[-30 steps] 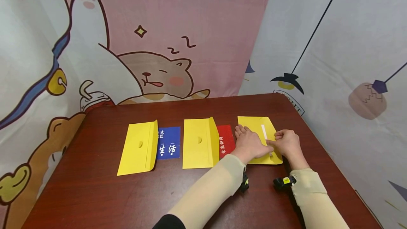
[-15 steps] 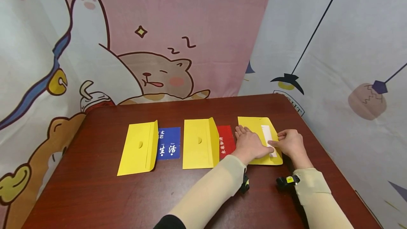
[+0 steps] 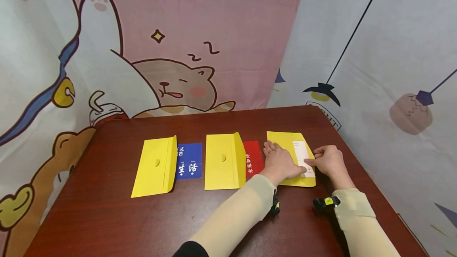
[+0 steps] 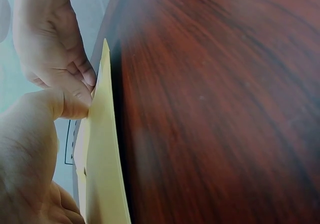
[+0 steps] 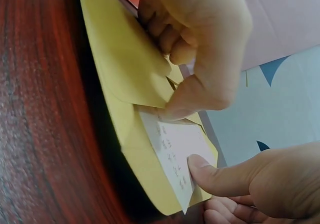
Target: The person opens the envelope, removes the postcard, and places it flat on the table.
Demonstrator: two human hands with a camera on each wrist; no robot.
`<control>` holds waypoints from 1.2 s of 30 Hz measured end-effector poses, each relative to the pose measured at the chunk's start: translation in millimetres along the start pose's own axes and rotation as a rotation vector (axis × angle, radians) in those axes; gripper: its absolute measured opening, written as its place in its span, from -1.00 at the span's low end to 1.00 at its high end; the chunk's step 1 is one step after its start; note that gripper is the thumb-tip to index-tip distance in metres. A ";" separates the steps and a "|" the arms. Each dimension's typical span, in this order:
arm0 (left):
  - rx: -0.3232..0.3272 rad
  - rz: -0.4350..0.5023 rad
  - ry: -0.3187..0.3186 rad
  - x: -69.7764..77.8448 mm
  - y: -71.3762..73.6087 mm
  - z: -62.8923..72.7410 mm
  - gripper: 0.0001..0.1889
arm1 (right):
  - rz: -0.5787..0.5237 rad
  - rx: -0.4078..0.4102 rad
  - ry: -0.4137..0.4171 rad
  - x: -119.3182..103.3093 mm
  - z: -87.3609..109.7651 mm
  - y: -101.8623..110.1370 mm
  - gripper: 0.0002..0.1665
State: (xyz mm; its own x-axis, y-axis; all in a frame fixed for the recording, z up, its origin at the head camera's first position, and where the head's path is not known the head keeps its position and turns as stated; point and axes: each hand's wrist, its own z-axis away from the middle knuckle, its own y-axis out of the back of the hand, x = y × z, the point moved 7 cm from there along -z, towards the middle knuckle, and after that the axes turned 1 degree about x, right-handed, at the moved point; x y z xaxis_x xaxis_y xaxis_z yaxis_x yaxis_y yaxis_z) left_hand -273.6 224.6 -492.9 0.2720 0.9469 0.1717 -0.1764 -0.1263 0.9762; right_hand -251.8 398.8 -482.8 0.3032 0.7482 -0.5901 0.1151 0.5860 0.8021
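Note:
At the right of the table lies a yellow envelope [image 3: 283,139], its flap end facing right. A white card [image 5: 175,146] with small lines of text sticks out of its opening, lying over the flap. My left hand [image 3: 280,162] rests on the envelope, fingers pointing away, and its thumb presses near the opening. My right hand [image 3: 329,162] pinches the card's outer edge, its thumb on top and its curled fingers at the flap's edge. The left wrist view shows both hands beside the envelope's thin edge; the card is mostly hidden there.
Two more yellow envelopes lie to the left: a middle envelope [image 3: 218,162] with a red card [image 3: 253,158] projecting from it, and a left envelope [image 3: 151,167] with a blue card [image 3: 189,161] projecting. All lie on the dark red wooden table [image 3: 143,225], before a cartoon-printed curtain [image 3: 242,39].
My right hand has shifted slightly right, drawing the white card farther out of the envelope; more of its surface now shows. My left hand stays in place.

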 end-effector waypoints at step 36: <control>0.002 -0.025 -0.002 1.3 -6.4 -4.3 0.22 | -0.085 -0.111 -0.063 12.9 -8.0 5.3 -0.47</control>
State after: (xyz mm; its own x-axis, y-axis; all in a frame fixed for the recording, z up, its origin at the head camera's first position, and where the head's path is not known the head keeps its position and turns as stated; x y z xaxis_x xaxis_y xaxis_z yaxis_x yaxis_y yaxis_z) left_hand -276.1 227.9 -499.4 0.2782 0.9491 0.1476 -0.1678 -0.1033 0.9804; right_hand -254.9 414.0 -487.0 0.3564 0.6755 -0.6455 0.0389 0.6795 0.7326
